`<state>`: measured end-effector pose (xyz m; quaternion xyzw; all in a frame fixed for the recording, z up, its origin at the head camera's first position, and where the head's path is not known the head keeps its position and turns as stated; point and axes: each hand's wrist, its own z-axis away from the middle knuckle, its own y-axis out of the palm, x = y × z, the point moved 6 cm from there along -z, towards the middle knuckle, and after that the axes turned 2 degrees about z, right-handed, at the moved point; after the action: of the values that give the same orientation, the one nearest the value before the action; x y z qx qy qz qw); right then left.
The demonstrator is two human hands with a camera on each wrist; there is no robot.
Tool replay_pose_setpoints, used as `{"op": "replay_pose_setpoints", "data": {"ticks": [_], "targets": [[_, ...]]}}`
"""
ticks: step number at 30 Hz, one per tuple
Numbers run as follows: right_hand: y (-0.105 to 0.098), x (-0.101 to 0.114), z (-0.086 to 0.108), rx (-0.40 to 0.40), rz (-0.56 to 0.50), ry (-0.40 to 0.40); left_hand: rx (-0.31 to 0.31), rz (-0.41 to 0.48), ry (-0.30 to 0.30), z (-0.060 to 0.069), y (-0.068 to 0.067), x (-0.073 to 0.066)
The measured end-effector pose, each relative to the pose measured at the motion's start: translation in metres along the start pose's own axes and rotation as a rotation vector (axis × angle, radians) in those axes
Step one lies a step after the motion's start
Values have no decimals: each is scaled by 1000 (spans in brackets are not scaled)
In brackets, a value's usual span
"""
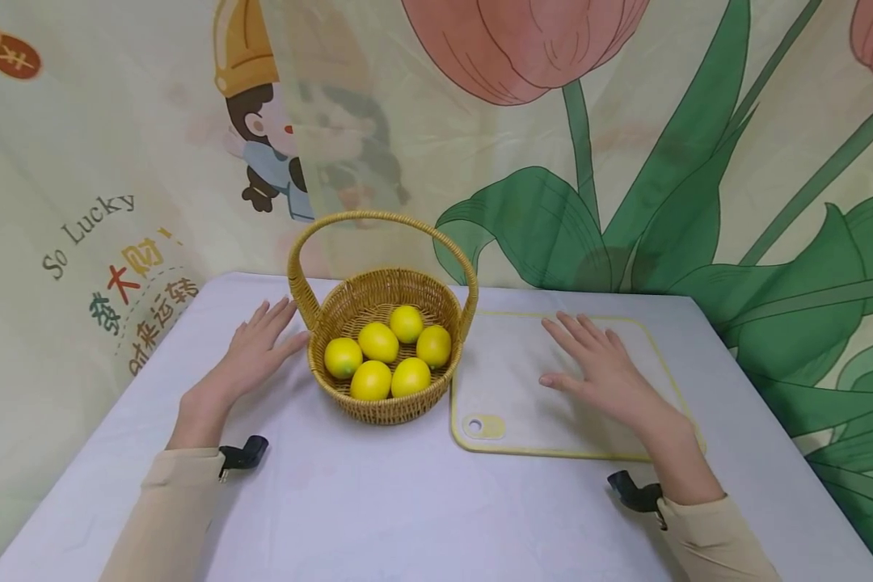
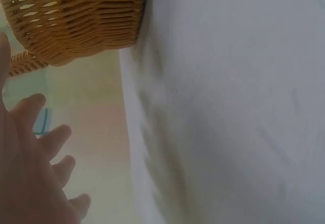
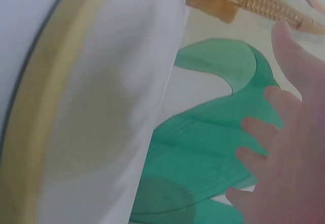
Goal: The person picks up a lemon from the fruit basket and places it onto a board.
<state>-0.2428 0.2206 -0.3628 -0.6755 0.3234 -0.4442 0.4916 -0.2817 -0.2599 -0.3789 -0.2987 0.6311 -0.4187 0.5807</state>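
A wicker basket (image 1: pixel 389 411) with a tall arched handle stands mid-table in the head view. Several yellow lemons (image 1: pixel 378 343) lie inside it. Just left of the basket is my left hand (image 1: pixel 250 356), fingers spread, its thumb close to the rim; whether they touch I cannot tell. The left wrist view shows the basket's woven side (image 2: pixel 86 21) beyond the thumb. My right hand (image 1: pixel 604 376) hovers with spread fingers over a white cutting board (image 1: pixel 524 404) with a yellow edge. Neither hand holds anything.
A white cloth (image 1: pixel 378 509) covers the table. Behind it hangs a curtain (image 1: pixel 422 162) printed with tulips and a cartoon figure. The cutting board lies right of the basket, with a hole (image 1: pixel 474 426) in its near left corner.
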Motion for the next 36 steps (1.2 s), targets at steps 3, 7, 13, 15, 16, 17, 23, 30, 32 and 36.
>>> {"op": "replay_pose_setpoints", "data": {"ticks": [3, 7, 13, 15, 16, 17, 23, 30, 32, 36], "targets": [[4, 5, -2, 14, -7, -6, 6, 12, 4, -1, 2, -2], [8, 8, -3, 25, -12, -7, 23, 51, 6, -1, 5, -2], [13, 14, -6, 32, -7, -17, 41, 98, 11, -2, 10, 0], [14, 16, -8, 31, -4, -24, 43, 108, 15, -2, 12, -1], [14, 18, -9, 30, -5, -27, 42, 110, 18, -1, 13, -1], [15, 19, -9, 30, -4, -31, 42, 112, 19, -1, 13, -1], [18, 28, -10, 23, -5, -55, 58, 141, 10, -2, 17, -4], [20, 38, -10, 57, -27, -48, 110, 246, -29, -2, 23, -3], [20, 42, -11, 63, -33, -53, 115, 260, -34, -2, 24, -2], [20, 51, -12, 63, -37, -76, 116, 276, -30, -3, 24, -2]]}}
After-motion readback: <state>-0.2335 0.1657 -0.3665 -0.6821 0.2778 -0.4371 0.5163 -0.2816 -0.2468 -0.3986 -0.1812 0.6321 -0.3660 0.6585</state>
